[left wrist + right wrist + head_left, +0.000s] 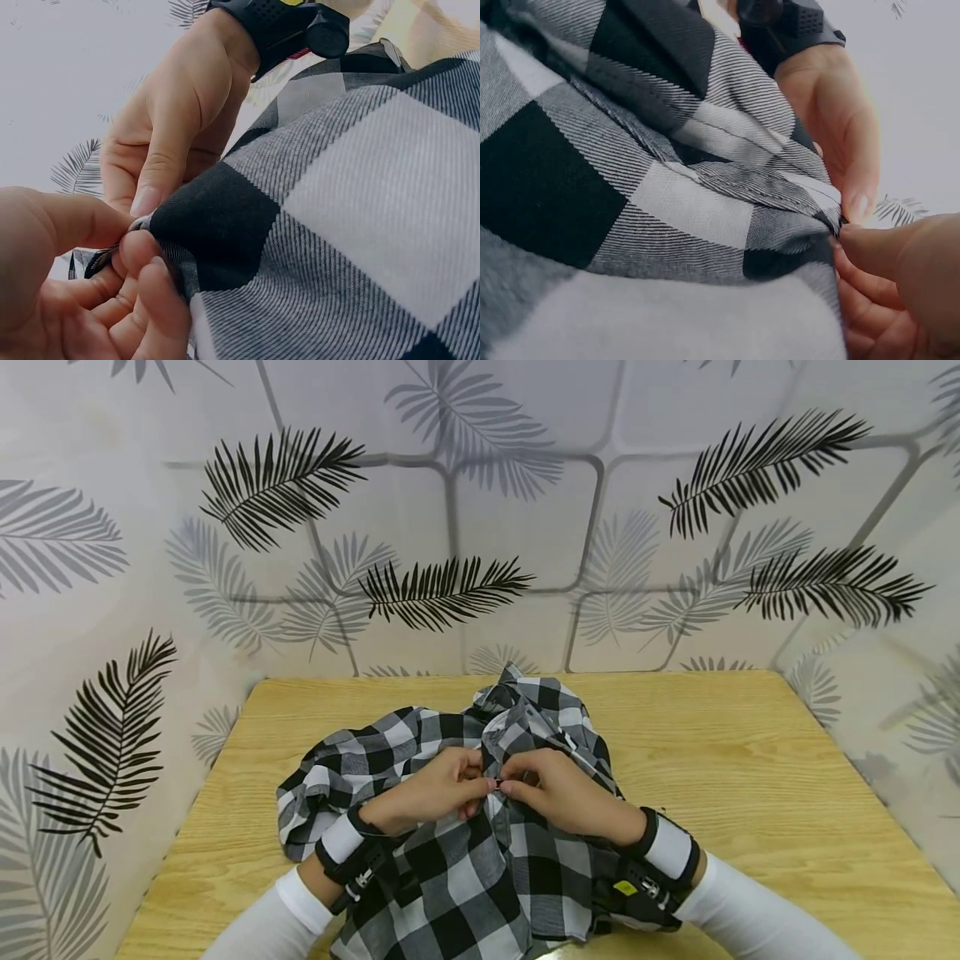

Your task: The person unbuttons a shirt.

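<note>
A black, white and grey checked shirt [465, 877] lies bunched on the wooden table, its front placket running up the middle. My left hand [450, 785] pinches the placket edge between thumb and fingers. From the other side my right hand [551, 789] pinches the same spot, the two thumb tips almost meeting. In the left wrist view the left hand [82, 277] holds a fold of cloth, with the right hand [176, 120] just beyond. The right wrist view has the right hand [892, 277] at the gathered edge; a button there is mostly hidden by fingertips.
The wooden table [712, 760] extends to both sides and behind the shirt. A sleeve of the shirt [345, 768] spreads to the left. Behind the table stands a leaf-patterned wall covering [525, 527]. Both wrists carry black straps with cameras.
</note>
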`<state>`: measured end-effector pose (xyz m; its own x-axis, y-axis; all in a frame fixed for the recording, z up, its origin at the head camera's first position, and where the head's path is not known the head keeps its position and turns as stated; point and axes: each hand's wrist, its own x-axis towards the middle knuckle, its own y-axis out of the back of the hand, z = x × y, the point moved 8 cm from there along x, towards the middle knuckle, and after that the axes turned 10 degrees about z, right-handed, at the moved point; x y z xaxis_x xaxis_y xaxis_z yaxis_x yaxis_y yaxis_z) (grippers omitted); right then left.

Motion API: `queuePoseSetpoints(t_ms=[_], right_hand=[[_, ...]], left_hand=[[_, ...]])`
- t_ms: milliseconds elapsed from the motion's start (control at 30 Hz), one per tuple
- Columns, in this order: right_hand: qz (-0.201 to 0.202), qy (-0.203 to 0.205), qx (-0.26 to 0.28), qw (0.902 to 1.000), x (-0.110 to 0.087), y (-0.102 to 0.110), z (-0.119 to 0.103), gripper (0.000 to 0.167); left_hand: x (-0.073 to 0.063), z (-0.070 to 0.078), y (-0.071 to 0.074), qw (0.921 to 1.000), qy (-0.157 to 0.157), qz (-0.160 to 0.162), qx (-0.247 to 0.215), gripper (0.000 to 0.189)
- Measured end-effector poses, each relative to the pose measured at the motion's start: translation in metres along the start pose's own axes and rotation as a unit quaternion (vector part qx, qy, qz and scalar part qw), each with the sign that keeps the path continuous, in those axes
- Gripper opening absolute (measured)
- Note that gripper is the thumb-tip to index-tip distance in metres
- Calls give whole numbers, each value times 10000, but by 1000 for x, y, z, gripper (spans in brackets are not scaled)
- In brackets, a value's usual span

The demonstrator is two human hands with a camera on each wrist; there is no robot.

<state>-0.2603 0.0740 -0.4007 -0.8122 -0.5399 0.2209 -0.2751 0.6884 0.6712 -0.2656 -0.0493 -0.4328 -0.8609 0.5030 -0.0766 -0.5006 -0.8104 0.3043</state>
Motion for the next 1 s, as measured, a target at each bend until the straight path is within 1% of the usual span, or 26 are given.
queuePoseSetpoints(t_ms=[67,167,233,333,433,567,767,867,1000], right_hand=[[-150,-19,288,9995,0,-1,2,12],[-268,-4,656,9975,1,-3,3,12],[-262,26,801,9964,1,-4,3,12],[-154,88,897,9958,2,-3,3,11],[-47,65,928,9956,2,-3,3,12],[159,-16,780,9968,4,-3,4,11],[460,-60,457,9979,6,-2,3,11],[495,-28,394,9980,6,-3,3,12],[435,-69,421,9981,6,-4,4,11]], left_hand=[[-1,1,-1,10000,-10,-23,64,24],[-3,4,-1,9998,-64,-70,161,24],[-3,6,-2,9998,-126,-91,157,24],[-3,10,-2,9994,-315,-80,129,25],[-2,11,0,9986,-517,44,111,27],[1,8,2,9975,-644,267,94,28],[0,9,6,9968,-533,589,22,26],[0,9,6,9968,-507,617,19,25],[0,7,5,9975,-488,506,5,24]])
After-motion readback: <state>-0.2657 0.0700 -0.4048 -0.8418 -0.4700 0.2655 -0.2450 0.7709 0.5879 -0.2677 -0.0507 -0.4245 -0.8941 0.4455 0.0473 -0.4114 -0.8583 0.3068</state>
